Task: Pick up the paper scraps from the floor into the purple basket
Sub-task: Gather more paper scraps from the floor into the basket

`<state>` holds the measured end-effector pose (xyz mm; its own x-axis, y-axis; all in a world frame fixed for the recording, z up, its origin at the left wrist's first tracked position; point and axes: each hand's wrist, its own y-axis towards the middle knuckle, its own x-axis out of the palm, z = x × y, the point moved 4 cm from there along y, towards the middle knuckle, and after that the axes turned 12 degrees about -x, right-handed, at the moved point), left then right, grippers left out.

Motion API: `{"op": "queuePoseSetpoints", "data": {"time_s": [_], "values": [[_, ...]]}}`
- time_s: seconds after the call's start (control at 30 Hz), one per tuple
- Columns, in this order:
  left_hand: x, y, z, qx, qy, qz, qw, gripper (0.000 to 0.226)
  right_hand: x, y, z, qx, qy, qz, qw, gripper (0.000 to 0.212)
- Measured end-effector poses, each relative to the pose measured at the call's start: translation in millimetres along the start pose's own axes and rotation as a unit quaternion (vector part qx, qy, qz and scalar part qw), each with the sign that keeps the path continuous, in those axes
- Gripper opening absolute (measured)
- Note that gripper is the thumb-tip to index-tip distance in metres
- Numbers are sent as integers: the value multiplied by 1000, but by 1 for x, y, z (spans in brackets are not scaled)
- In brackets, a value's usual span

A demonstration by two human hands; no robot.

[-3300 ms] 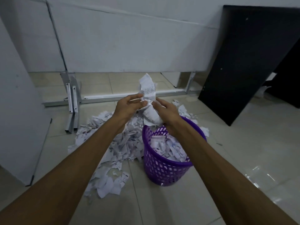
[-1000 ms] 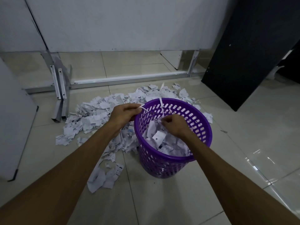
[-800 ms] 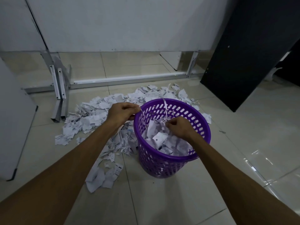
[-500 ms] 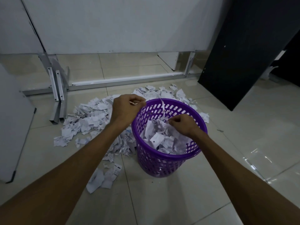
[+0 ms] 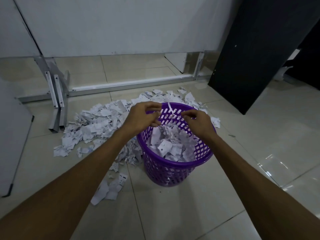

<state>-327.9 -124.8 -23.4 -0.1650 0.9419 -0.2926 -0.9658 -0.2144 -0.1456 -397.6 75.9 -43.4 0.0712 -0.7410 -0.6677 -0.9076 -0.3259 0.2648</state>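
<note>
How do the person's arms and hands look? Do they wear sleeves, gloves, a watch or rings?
Both forearms are bare as far as the head view shows: no sleeves reach into the picture. The left hand and the right hand wear no gloves. No watch or bracelet shows on either wrist, and no ring is visible on the fingers, though some fingers are partly hidden.

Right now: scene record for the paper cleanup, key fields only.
basket: purple basket, upright on the tiled floor, partly filled with scraps
left hand: over the basket's left rim, fingers loosely curled
right hand: over the basket, fingers curled
strip: thin paper strip between the hands; who holds it is unclear
floor scraps: large scrap pile left of and behind the basket
task state: unfinished
</note>
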Motion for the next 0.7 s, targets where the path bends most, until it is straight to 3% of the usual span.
{"op": "queuePoseSetpoints", "data": {"time_s": [0.17, 0.33, 0.6, 0.7], "values": [[-37, -5, -5, 18, -49, 114, 992, 21, 9, 8, -36, -46, 51, 46, 997, 26], [-86, -16, -39, -26, -79, 135, 987, 19, 29, 16, -102, -103, 137, 65, 983, 23], [-146, -47, -115, -130, -109, 140, 976, 18, 116, -7, -177, -152, 161, -108, 969, 22], [-157, -59, -148, -165, -110, 139, 970, 20, 171, -29, -176, -108, 179, -180, 961, 23]]}}
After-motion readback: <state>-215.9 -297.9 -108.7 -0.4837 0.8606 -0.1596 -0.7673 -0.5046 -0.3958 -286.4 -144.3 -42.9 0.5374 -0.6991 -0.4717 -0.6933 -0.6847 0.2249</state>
